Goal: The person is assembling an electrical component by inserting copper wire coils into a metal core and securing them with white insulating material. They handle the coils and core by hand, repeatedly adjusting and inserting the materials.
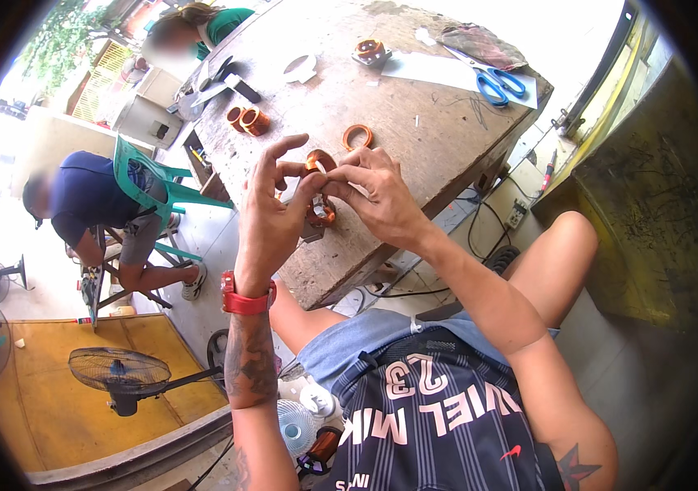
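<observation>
"Nearest first. On the arms?"
"One red wristwatch [248, 304], strapped round the left wrist."

"And the hands? How many, and how closed?"
"Two, both bare, meeting over the near part of a worn brown wooden table [422, 155]. Left hand [271, 217]: thumb and bent fingers closed on a round copper-wire coil [318, 156], other fingers raised. Right hand [375, 195]: thumb and forefinger pinched on a small pale strip [322, 167], right against the coil. Contact partly hidden by fingertips."

"Under the hands?"
"One copper-wound core with a dark metal base [322, 214], just below the coil. Joined to the coil or separate: cannot tell."

"Farther along the tabletop?"
"Just beyond the right hand, one flat orange-copper ring [345, 137]. To the left, two short copper coils [255, 123], side by side and touching. Farther off, one dark square core with copper windings [372, 51], and one pair of blue-handled scissors [496, 86], partly on a white paper sheet [445, 75]. Beside the scissors, one crumpled reddish-brown cloth [488, 45]."

"Beyond the table?"
"Two other people: one person in a dark blue top [91, 192], bent forward beside a teal plastic chair [189, 193]; one person in a green top [226, 27] at the far left corner. Three fans [120, 368] over to the left."
</observation>
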A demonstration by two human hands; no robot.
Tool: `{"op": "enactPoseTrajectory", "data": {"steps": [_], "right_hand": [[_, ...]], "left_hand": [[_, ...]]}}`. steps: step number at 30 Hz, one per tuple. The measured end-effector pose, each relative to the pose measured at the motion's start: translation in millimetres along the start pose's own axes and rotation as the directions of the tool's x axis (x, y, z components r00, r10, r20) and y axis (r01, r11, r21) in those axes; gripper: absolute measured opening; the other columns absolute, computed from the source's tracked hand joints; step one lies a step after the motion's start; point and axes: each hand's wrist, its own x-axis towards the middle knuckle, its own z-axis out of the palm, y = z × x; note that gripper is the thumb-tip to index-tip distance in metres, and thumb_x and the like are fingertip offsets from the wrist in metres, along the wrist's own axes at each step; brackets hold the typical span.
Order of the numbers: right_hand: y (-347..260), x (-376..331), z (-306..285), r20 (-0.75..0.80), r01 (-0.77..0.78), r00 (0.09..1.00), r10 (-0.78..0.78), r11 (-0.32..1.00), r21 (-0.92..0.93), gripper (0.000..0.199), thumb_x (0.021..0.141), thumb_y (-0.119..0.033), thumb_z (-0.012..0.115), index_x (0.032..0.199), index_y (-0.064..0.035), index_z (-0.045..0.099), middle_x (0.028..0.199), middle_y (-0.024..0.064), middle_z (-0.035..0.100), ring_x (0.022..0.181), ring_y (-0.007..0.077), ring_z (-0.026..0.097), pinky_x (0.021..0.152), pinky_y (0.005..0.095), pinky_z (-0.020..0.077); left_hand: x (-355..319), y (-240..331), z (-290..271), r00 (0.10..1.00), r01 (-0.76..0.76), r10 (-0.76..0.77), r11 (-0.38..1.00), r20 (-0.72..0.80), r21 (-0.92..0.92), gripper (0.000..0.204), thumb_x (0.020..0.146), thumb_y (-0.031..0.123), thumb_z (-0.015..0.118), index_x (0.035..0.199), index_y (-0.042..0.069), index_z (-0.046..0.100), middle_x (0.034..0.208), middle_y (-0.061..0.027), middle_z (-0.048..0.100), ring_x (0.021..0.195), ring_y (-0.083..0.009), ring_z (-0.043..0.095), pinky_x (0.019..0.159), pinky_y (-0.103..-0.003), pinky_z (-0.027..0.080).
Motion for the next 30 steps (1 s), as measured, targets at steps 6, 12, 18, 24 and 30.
{"op": "enactPoseTrajectory", "data": {"steps": [6, 12, 18, 24, 30], "right_hand": [[-7, 2, 15, -0.075, -0.187, 0.974, 0.215, 0.942, 0.280, 0.027, 0.103, -0.025, 0.075, 0.117, -0.0026, 0.080, 0.113, 0.0058, 0.065, 0.113, 0.0196, 0.062, 0.101, 0.0351, 0.0493], [-22, 8, 36, -0.016, -0.235, 0.926, 0.378, 0.609, 0.758, 0.032, 0.105, -0.024, 0.075, 0.118, 0.0049, 0.077, 0.112, 0.0058, 0.063, 0.103, 0.0127, 0.063, 0.083, 0.0282, 0.0548], [-19, 5, 20, -0.020, -0.243, 0.958, 0.285, 0.851, 0.465, 0.033, 0.104, -0.030, 0.074, 0.118, -0.0006, 0.079, 0.113, 0.0075, 0.063, 0.109, 0.0218, 0.062, 0.095, 0.0370, 0.0521], [-18, -6, 0, 0.008, -0.137, 0.990, 0.138, 0.978, 0.157, 0.027, 0.102, -0.029, 0.074, 0.122, -0.0102, 0.080, 0.129, 0.0119, 0.065, 0.121, 0.0294, 0.056, 0.111, 0.0484, 0.0433], [-18, -5, -5, 0.040, 0.012, 0.999, -0.017, 0.994, 0.111, 0.025, 0.103, -0.015, 0.073, 0.126, -0.0065, 0.078, 0.145, 0.0153, 0.062, 0.131, 0.0293, 0.060, 0.113, 0.0435, 0.0490]], "left_hand": [[-38, 14, 42, 0.920, 0.071, 0.078, 0.930, -0.383, 0.361, 0.043, 0.113, 0.023, 0.052, 0.154, 0.009, 0.053, 0.136, -0.0055, 0.075, 0.124, -0.0220, 0.058, 0.115, -0.043, 0.023], [-60, 3, 74, 0.915, 0.054, 0.030, 0.979, -0.402, 0.196, 0.046, 0.113, 0.019, 0.046, 0.157, 0.005, 0.046, 0.150, -0.0084, 0.067, 0.147, -0.0215, 0.054, 0.129, -0.053, 0.005], [-41, 1, 40, 0.936, 0.089, 0.079, 0.891, -0.344, 0.445, 0.047, 0.113, 0.019, 0.051, 0.159, 0.011, 0.048, 0.155, -0.0096, 0.061, 0.148, -0.0239, 0.052, 0.129, -0.058, 0.007], [2, -15, 0, 0.931, -0.289, 0.354, 0.861, -0.086, 0.418, 0.031, 0.100, 0.013, 0.072, 0.130, 0.021, 0.077, 0.119, 0.0016, 0.081, 0.124, -0.0198, 0.066, 0.118, -0.045, 0.031], [5, -13, -6, 0.914, -0.333, 0.403, 0.818, -0.054, 0.469, 0.026, 0.094, 0.014, 0.077, 0.119, 0.020, 0.080, 0.110, 0.0015, 0.080, 0.113, -0.0189, 0.065, 0.108, -0.042, 0.037]]}}
